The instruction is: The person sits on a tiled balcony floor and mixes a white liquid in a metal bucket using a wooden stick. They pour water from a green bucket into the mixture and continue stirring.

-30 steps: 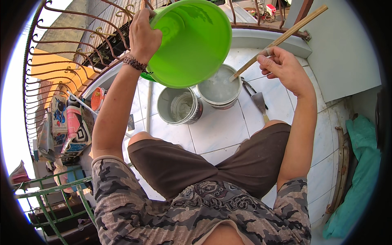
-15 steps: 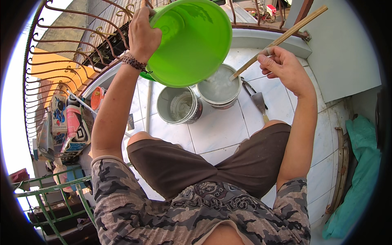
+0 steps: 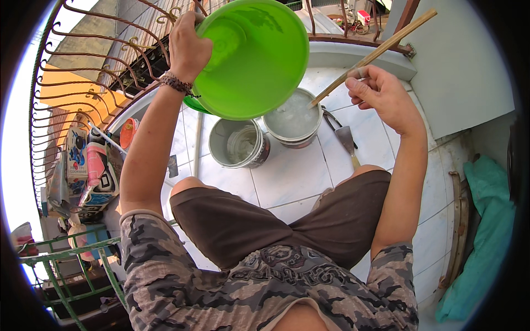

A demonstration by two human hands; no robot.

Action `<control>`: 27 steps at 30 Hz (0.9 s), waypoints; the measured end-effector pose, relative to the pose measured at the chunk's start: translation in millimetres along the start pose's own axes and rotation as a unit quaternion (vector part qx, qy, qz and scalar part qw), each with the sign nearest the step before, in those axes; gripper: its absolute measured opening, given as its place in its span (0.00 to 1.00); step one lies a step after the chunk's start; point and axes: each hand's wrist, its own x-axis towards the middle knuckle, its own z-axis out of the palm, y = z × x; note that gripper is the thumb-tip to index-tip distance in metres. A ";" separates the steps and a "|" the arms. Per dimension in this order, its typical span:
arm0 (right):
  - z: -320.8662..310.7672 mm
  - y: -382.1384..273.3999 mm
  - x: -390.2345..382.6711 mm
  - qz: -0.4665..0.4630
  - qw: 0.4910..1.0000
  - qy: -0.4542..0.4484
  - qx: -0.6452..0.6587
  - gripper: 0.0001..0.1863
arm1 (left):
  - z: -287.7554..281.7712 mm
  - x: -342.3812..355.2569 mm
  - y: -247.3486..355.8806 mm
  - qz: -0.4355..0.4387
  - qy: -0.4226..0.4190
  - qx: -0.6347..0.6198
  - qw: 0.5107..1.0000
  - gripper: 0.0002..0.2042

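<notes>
My left hand (image 3: 190,47), raised at the upper left, grips the rim of a bright green plastic bucket (image 3: 254,71). It is tilted, so I look into its wet-streaked inside, and its lower rim hangs over two paint buckets. My right hand (image 3: 381,96) is closed round a wooden stick (image 3: 381,52). The stick slants down into the right paint bucket (image 3: 292,140), its lower end in a cloudy greyish-white liquid (image 3: 292,116). Just left of that stands a grey paint bucket (image 3: 237,160) with pale residue inside. Liquid leaving the green bucket cannot be made out.
A wide scraper (image 3: 346,140) and a dark-handled tool (image 3: 331,118) lie right of the buckets on white floor tiles (image 3: 287,176). Metal railing (image 3: 94,49) curves along the left. Boxes (image 3: 94,171) stand at far left, near an orange container (image 3: 128,132). Teal cloth (image 3: 488,220) hangs at right.
The whole view has shifted slightly. The green bucket and both hands sit a little farther left in the picture, with both grips unchanged. The stick stays in the liquid.
</notes>
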 end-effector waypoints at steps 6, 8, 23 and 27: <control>0.4 -4.8 -4.1 0.011 1.000 0.005 0.002 0.18 | 0.2 -0.9 -5.9 -0.118 -0.006 -0.011 0.993 0.10; 1.6 -6.5 -2.7 0.009 1.000 0.000 -0.001 0.17 | 1.3 -3.3 -13.0 -0.136 0.003 -0.029 0.990 0.10; 25.2 -12.2 16.6 0.047 0.999 0.009 0.012 0.20 | -62.0 -30.8 -124.0 -0.530 0.084 -0.081 0.840 0.16; 32.1 -11.2 26.8 0.059 0.998 0.002 0.006 0.19 | -96.0 -60.2 -150.2 -0.598 0.132 -0.078 0.787 0.19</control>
